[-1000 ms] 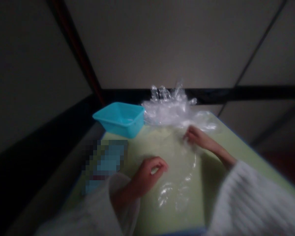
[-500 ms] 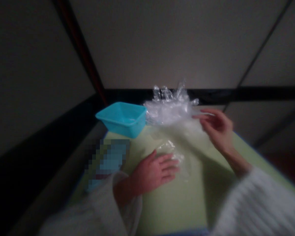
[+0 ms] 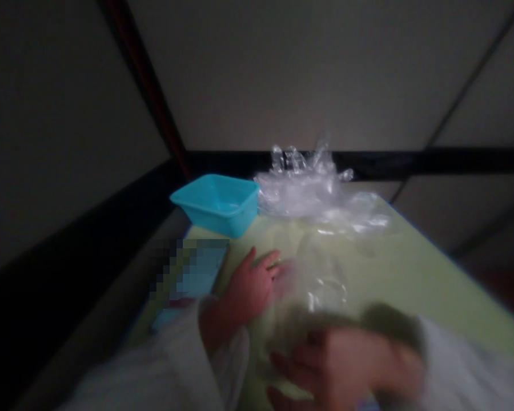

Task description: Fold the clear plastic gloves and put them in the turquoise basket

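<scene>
My left hand [image 3: 251, 285] rests at the middle of the table with its fingers spread. Its fingertips are at the left edge of a thin clear plastic glove [image 3: 325, 285] that lies on the tabletop; the film is hard to make out. My right hand [image 3: 342, 365], blurred by motion, is low over the near part of the table, fingers apart and pointing left. Whether it touches the film there cannot be made out. Beyond both hands sits a crumpled pile of clear plastic gloves [image 3: 300, 194], some glove fingers sticking up.
A turquoise plastic basin [image 3: 223, 220] stands at the table's far left corner, beside the pile. A pixelated light-blue flat item [image 3: 201, 271] lies along the left edge. The yellow-green table [image 3: 411, 274] meets a pale panelled wall [image 3: 308, 74] with dark strips.
My right hand has left the glove pile and come down toward me, to the near part of the table. My left hand has shifted slightly left. More clear film now lies between them.
</scene>
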{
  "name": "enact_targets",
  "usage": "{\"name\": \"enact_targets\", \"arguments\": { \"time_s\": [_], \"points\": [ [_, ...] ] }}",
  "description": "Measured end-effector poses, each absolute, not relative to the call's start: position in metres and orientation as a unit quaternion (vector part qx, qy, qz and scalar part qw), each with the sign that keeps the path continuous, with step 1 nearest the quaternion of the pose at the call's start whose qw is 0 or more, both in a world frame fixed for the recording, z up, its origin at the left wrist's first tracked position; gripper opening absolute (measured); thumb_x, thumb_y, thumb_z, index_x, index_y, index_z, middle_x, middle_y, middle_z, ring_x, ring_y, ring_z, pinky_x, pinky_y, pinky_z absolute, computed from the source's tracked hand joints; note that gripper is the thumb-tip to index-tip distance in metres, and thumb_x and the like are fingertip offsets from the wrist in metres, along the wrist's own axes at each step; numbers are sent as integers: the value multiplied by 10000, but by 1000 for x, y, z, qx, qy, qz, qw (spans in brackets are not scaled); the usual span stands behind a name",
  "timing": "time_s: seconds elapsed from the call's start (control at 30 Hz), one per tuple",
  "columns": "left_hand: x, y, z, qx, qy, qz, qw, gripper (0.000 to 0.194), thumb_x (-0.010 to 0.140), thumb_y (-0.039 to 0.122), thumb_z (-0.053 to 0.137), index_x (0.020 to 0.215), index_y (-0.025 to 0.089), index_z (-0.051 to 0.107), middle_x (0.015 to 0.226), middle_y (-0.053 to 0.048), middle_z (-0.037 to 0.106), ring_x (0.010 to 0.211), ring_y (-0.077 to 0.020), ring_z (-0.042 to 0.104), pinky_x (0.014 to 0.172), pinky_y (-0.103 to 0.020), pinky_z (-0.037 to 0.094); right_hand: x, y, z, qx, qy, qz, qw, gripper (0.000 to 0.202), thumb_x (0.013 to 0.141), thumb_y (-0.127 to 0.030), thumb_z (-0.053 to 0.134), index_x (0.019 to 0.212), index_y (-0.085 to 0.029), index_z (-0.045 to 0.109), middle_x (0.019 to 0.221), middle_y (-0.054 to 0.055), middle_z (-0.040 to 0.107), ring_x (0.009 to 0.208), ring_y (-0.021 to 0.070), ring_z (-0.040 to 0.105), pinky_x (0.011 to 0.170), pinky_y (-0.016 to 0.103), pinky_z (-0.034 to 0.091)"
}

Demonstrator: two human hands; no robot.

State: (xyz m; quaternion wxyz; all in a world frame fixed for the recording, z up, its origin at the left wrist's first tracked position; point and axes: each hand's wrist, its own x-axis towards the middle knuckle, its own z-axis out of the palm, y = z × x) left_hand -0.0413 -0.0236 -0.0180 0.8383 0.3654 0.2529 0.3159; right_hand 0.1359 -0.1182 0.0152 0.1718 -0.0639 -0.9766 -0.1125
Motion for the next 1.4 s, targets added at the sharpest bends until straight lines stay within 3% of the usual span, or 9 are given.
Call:
{"name": "enact_targets", "arguments": {
  "time_s": [0.1, 0.2, 0.27, 0.37, 0.5, 0.73, 1.0, 1.17, 1.4],
  "points": [
    [-41, -18, -24, 408, 286, 356, 790, 541, 852, 583, 301, 1256, 228, 368, 1248, -129, 549, 1132, -259, 551, 977, -509, 368, 142, -126, 15, -94, -982, -27, 163, 302, 836, -227, 544, 1126, -158, 595, 638, -13, 675, 403, 99, 486, 308, 246, 325],
    [-38, -16, -30, 471, 333, 418, 701, 550, 828, 482, 413, 1309, 241, 295, 1338, -130, 469, 1204, -254, 495, 1015, -494, 341, 158, -117, 29, -79, -975, -18, 204, 261, 906, -245, 456, 1113, -157, 588, 781, 22, 707, 517, 106, 561, 409, 235, 415],
    [-36, -19, -32, 493, 349, 442, 664, 667, 767, 386, 540, 1348, 258, 237, 1437, -105, 344, 1310, -240, 366, 1081, -452, 266, 177, -100, 37, -125, -960, -51, 247, 239, 923, -176, 392, 1036, -148, 601, 885, 65, 707, 612, 133, 604, 485, 259, 450],
    [-37, -32, -28, 609, 382, 438, 540, 797, 700, 236, 646, 1380, 269, 232, 1512, -54, 198, 1394, -239, 165, 1143, -419, 128, 211, -68, 33, -314, -908, 0, 278, 241, 926, -182, 365, 931, -141, 602, 764, 75, 671, 662, 165, 617, 578, 287, 482],
    [-38, -51, -20, 778, 405, 346, 334, 769, 720, 164, 592, 1402, 215, 241, 1471, -94, 288, 1355, -287, 255, 1120, -494, 195, 242, -39, 11, -507, -800, 117, 298, 188, 888, -234, 421, 973, -170, 576, 873, 76, 670, 706, 173, 628, 594, 287, 498],
    [-35, -55, -26, 871, 377, 263, 171, 735, 658, 173, 639, 1335, 171, 354, 1353, -118, 450, 1268, -292, 380, 1079, -469, 309, 240, -33, -1, -549, -729, 253, 322, 270, 775, -266, 536, 1021, -166, 486, 806, 54, 612, 582, 150, 553, 490, 264, 447],
    [-38, -52, -28, 875, 361, 289, 140, 418, 744, 96, 509, 1154, 172, 516, 1212, -100, 567, 1133, -230, 524, 975, -394, 435, 241, -38, 5, -539, -722, 264, 344, 401, 672, -125, 480, 1070, -166, 450, 828, 35, 588, 504, 109, 493, 446, 234, 377],
    [-36, -44, -25, 825, 385, 361, 203, 116, 766, 113, 480, 753, 185, 570, 1014, -77, 631, 996, -207, 583, 894, -359, 459, 251, -36, 13, -456, -790, 288, 292, 445, 663, -100, 450, 1100, -159, 505, 901, 54, 626, 673, 161, 573, 565, 268, 449],
    [-37, -28, -25, 714, 467, 451, 263, 43, 715, 197, 512, 674, 190, 523, 842, -35, 615, 849, -184, 590, 812, -327, 470, 260, -30, 8, -403, -867, 188, 224, 549, 649, -69, 495, 1185, -188, 511, 922, 51, 614, 842, 210, 559, 766, 373, 463]
  ]
}}
